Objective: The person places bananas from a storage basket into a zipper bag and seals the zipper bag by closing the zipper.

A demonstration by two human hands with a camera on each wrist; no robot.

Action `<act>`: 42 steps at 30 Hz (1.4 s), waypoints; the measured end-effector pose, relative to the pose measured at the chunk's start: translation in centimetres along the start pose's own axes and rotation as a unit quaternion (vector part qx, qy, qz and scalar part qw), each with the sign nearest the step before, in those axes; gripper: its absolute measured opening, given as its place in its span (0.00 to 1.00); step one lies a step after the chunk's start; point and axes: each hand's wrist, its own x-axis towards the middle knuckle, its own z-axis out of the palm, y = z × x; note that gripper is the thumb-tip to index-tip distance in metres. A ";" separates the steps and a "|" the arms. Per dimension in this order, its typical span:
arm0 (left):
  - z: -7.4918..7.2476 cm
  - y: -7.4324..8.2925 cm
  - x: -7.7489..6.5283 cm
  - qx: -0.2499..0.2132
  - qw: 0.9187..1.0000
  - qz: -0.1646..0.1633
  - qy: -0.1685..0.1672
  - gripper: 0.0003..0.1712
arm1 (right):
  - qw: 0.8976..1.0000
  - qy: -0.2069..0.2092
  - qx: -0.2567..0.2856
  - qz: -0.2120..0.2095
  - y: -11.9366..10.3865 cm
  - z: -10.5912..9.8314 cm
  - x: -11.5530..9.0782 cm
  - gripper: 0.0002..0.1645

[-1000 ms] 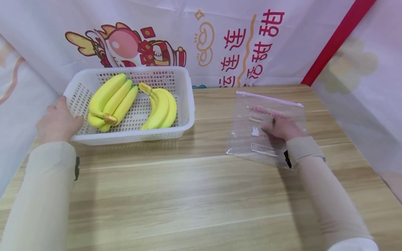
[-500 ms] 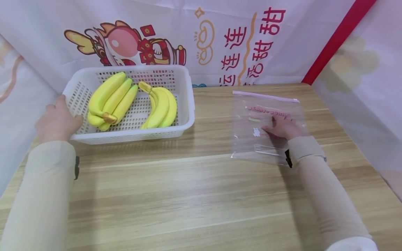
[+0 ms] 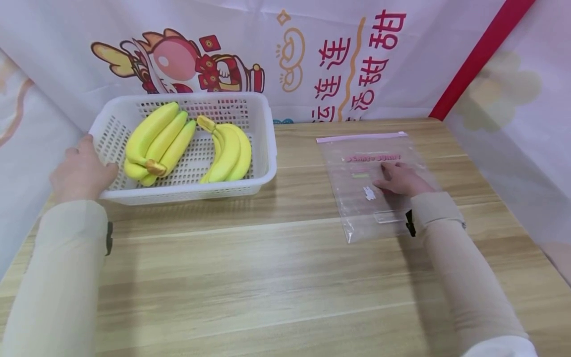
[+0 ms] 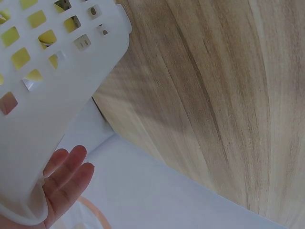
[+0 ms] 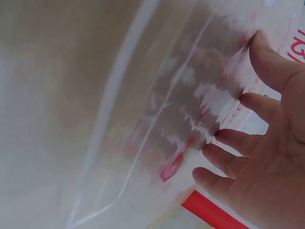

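Note:
At the back left a white perforated plastic basket (image 3: 209, 190) holds two bunches of yellow bananas, a larger bunch (image 3: 156, 141) and a smaller bunch (image 3: 232, 153). My left hand (image 3: 80, 171) grips the basket's left end, its thumb over the rim. In the left wrist view, several fingers (image 4: 71, 179) show outside the wall. On the right lies a clear zip bag (image 3: 357, 208) with a pink zip strip and pink lettering. The fingertips of my right hand (image 3: 403, 179) press on it. Close up in the right wrist view, the spread fingers (image 5: 238, 141) touch the plastic.
Everything stands on a wood-grain table (image 3: 250, 277). A white printed cloth (image 3: 294, 49) hangs behind it, close to the basket's back edge. More cloth (image 3: 517, 163) walls in the right side, and a red stripe (image 3: 482, 59) marks the corner.
The zip bag has turned counterclockwise under my right hand, its zip strip swinging left and its lower left corner moving right and nearer. My left hand and the basket have barely moved.

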 end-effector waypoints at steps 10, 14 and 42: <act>0.1 -0.2 -0.1 0.003 1.000 -0.004 -0.002 0.47 | 0.998 0.021 0.018 0.048 -1.6 0.0 0.1 0.43; 0.1 -0.1 -0.1 0.005 1.000 -0.005 -0.002 0.47 | 0.997 0.012 0.016 0.079 -2.0 0.3 -0.1 0.48; 0.0 0.1 -0.2 0.012 1.000 -0.001 0.005 0.46 | 1.000 0.009 -0.009 -0.024 -0.6 0.2 1.1 0.45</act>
